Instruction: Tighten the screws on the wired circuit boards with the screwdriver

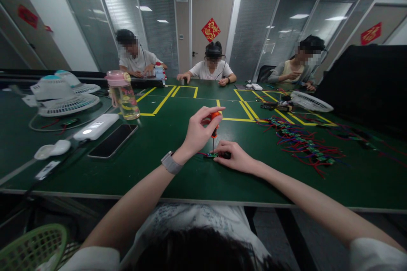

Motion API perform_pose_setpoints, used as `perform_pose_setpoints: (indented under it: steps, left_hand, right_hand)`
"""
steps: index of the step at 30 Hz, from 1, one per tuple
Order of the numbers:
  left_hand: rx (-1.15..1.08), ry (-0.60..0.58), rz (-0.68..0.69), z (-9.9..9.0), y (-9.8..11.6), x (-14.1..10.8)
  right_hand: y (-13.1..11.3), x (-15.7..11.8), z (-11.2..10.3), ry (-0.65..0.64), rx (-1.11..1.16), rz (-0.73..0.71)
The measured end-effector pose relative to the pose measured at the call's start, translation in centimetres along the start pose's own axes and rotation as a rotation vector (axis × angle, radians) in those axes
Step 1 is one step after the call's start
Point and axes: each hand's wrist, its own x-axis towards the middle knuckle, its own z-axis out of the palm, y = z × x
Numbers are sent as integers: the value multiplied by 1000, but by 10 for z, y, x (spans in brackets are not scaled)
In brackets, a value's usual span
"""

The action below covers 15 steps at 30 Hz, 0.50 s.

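Observation:
My left hand [199, 131], with a grey-banded watch at the wrist, is closed around the orange handle of a screwdriver [214, 132]. The screwdriver stands upright, its shaft pointing down at a small green circuit board [209, 156] on the table. Whether the tip touches a screw is too small to tell. My right hand [237, 157] rests on the table, thumb and fingers pinching the board's right side. A small black part [227, 155] shows between those fingers; its kind is unclear. Wires run out from the board's left.
Many wired circuit boards [305, 146] lie in a row on the right of the green table [178, 182]. On the left are a phone [113, 141], a white power bank [97, 127], a water bottle [125, 97] and white fans [68, 103]. Several people sit across the table.

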Motion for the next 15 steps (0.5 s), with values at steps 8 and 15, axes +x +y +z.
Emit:
perform_pose_setpoints:
  steps: [8,15]
  left_hand:
    - [1,-29,18,0,2,1]
    - [133,51,68,0,2,0]
  right_hand:
    - [-1,2,3,13,27,58]
    - [-3,1,3,22,28,73]
